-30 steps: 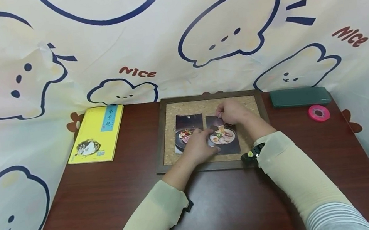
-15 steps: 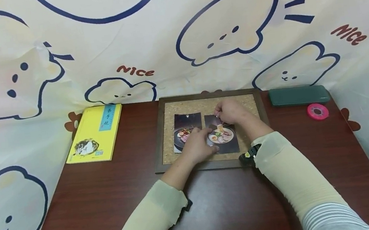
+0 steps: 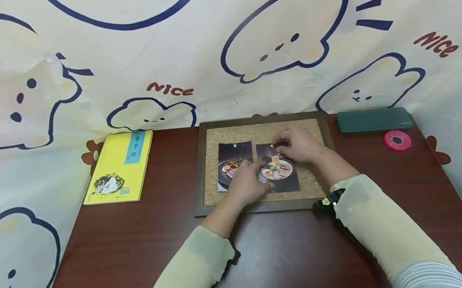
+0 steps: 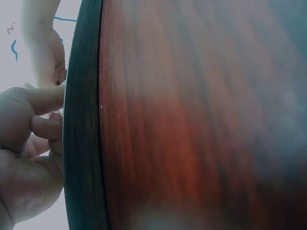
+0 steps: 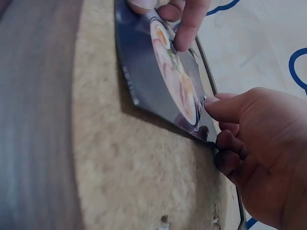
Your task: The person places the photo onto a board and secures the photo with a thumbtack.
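Two food photos lie on a framed cork board. The left photo has a small pin at its top; the right photo shows a noodle bowl. My left hand rests on the right photo's left part, thumb and fingers spread, also covering some of the left photo. At the right photo's top, my right hand has its thumb against a small clear pushpin. A gap shows between this thumb and the forefinger. In the right wrist view, the other fingers bend beside the photo's corner.
A yellow book lies at the back left of the brown table. To the right of the board are a dark green case and a pink ring-shaped item. Patterned cloth hangs behind and at the sides.
My right hand has shifted slightly right and parted its thumb and forefinger, so the pushpin at the photo's top now shows. The left hand and both photos have stayed put.
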Motion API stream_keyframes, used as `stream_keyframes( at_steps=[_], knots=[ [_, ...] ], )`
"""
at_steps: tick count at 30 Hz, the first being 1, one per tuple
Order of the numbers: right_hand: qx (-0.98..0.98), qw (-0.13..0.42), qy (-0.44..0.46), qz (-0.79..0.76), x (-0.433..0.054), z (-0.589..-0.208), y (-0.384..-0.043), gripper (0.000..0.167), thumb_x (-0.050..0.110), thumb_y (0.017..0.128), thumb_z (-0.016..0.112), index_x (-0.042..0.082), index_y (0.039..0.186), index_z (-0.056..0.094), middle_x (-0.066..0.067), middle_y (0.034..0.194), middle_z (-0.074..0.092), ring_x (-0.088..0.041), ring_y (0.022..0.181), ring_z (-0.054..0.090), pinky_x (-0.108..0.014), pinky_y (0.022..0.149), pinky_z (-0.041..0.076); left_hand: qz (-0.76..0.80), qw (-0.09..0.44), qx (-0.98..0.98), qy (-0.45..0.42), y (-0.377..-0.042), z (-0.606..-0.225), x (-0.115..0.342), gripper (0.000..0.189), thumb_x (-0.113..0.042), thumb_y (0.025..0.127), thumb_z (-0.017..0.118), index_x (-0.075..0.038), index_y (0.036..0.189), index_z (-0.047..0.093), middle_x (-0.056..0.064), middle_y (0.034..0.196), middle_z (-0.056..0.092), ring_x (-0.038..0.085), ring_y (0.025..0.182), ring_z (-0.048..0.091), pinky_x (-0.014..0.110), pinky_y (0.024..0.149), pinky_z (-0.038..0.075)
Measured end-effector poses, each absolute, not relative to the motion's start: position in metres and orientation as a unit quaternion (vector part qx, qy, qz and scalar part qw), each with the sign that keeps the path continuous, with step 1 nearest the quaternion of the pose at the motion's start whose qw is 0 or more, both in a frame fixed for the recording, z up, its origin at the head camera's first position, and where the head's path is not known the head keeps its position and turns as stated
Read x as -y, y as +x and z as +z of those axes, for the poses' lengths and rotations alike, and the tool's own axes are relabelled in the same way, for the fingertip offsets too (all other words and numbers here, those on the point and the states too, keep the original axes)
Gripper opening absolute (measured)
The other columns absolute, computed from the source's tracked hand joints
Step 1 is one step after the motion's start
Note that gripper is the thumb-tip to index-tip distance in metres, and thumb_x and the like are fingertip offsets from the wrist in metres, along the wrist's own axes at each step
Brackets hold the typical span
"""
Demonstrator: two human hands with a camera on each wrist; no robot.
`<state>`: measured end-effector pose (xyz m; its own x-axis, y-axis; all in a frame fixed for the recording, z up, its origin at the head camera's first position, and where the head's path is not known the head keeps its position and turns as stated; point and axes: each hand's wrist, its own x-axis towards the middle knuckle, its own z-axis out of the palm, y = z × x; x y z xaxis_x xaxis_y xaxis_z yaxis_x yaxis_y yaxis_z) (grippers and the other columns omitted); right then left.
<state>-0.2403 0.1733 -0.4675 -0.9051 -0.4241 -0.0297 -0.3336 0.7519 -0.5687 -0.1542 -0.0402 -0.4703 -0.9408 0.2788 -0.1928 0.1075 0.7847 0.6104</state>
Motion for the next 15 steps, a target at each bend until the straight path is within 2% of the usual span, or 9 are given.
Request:
stream_keyframes(
  at_steps=[7,15],
  knots=[
    [-0.940,0.083,-0.202,-0.261,-0.1729,-0.4682,-0.2363,0.025,0.019,0.099,0.070,0.013,0.123,0.075,-0.009,0.117,0.065,-0.030,0.111,0.061,-0.050,0.096,0.049,0.311,0.136,-0.935,0.105,-0.1535,-0.4691,0.0409,0.074,-0.034,0.084,0.086,-0.012,0.149,0.057,0.015,0.128,0.058,0.028,0.108,0.062,0.045,0.093,0.052],
    [-0.942,0.090,-0.199,-0.256,-0.1733,-0.4694,-0.2369,0.029,0.022,0.097,0.071,0.012,0.125,0.075,-0.011,0.120,0.066,-0.032,0.113,0.061,-0.051,0.097,0.049,0.309,0.135,-0.935,0.111,-0.1531,-0.4699,0.0412,0.075,-0.035,0.084,0.087,-0.013,0.149,0.057,0.012,0.122,0.058,0.023,0.098,0.060,0.041,0.086,0.052]
  ],
)
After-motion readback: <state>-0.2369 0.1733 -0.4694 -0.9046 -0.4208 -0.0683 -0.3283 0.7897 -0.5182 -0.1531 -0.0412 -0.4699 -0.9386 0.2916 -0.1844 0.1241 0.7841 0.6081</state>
